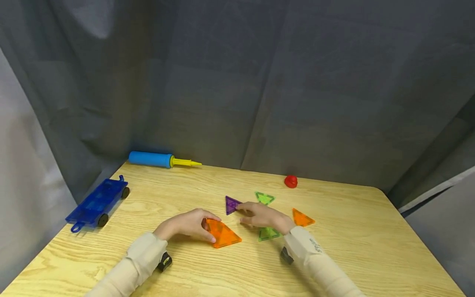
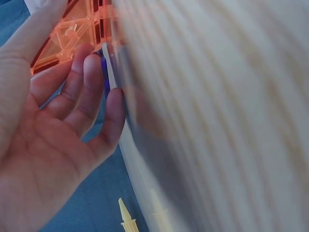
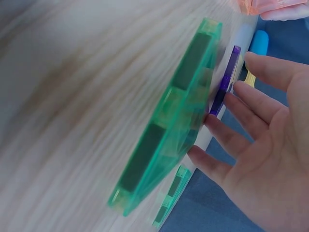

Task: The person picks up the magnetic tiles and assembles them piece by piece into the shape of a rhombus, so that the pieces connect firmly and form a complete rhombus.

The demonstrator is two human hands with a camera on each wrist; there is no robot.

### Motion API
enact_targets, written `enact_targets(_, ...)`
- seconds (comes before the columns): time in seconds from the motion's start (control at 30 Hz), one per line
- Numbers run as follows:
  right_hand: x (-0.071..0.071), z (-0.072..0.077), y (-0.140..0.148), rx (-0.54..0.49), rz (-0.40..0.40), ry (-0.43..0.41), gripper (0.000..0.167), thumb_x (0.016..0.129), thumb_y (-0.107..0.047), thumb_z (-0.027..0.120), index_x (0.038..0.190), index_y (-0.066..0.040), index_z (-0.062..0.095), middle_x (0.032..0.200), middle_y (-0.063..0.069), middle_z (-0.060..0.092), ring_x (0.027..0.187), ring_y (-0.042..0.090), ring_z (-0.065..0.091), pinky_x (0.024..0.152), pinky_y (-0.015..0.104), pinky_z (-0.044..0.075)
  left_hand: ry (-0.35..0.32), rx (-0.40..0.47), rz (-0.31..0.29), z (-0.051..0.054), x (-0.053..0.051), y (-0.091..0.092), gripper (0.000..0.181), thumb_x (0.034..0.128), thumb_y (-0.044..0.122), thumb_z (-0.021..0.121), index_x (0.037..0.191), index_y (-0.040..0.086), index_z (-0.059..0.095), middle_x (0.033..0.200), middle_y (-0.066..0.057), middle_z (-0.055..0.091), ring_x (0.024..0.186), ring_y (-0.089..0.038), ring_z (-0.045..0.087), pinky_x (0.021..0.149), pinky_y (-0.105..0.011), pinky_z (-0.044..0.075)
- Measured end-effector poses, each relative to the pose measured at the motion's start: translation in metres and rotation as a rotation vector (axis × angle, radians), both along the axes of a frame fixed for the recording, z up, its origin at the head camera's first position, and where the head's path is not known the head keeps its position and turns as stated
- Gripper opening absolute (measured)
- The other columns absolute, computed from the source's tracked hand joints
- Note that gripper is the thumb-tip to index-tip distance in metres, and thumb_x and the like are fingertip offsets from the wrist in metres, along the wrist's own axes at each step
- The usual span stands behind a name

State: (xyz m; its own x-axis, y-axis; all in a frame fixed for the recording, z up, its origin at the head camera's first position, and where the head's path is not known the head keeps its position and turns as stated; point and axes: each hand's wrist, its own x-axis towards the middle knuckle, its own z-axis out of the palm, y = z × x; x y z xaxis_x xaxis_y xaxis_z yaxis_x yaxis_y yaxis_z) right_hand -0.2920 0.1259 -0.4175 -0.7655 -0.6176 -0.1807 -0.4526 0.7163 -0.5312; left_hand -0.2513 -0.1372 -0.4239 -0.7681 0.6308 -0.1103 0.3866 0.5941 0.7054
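My left hand (image 1: 187, 225) grips an orange pyramid (image 1: 222, 234) of translucent triangular magnetic tiles between thumb and fingers, low over the table. In the left wrist view the pyramid (image 2: 72, 36) shows tile frames meeting at an angle. Fingertips of my right hand (image 1: 259, 215) touch a flat purple triangle tile (image 1: 231, 205), while the thumb stays apart from it. Seen from the right wrist, the purple tile (image 3: 226, 79) lies at the fingertips. One green triangle tile (image 1: 269, 234) lies partly under the right hand, another green triangle tile (image 1: 265, 198) just beyond it.
An orange triangle tile (image 1: 302, 218) lies right of the right hand. Farther back sits a small red object (image 1: 291, 181). A blue hand pump (image 1: 150, 159) with a yellow nozzle lies along the back edge, and a blue wheeled base (image 1: 98, 203) stands at the left edge.
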Motion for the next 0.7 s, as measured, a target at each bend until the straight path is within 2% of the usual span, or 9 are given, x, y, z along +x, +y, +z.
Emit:
enact_targets(0.5, 0.0004, 0.0026, 0.0013, -0.040, 0.005, 0.050, 0.039, 0.092, -0.019, 0.063, 0.128, -0.006, 0.057, 0.129, 0.014, 0.054, 0.117, 0.030, 0.051, 0.100, 0.046, 0.041, 0.017, 0.001, -0.011, -0.0019, -0.0017, -0.0012, 0.060, 0.0776, 0.028, 0.080, 0.129, 0.005, 0.059, 0.084, 0.005, 0.057, 0.071, -0.007, 0.049, 0.065, -0.022, 0.044)
enact_targets(0.7, -0.0008, -0.0011, -0.0022, -0.102, 0.009, 0.109, 0.049, 0.090, -0.020, 0.066, 0.132, -0.001, 0.051, 0.130, 0.018, 0.053, 0.116, 0.031, 0.052, 0.098, 0.046, 0.043, 0.014, 0.010, -0.014, -0.0016, -0.0013, 0.0001, 0.060, 0.0773, 0.027, 0.080, 0.128, 0.005, 0.059, 0.085, 0.005, 0.058, 0.071, -0.006, 0.050, 0.065, -0.021, 0.045)
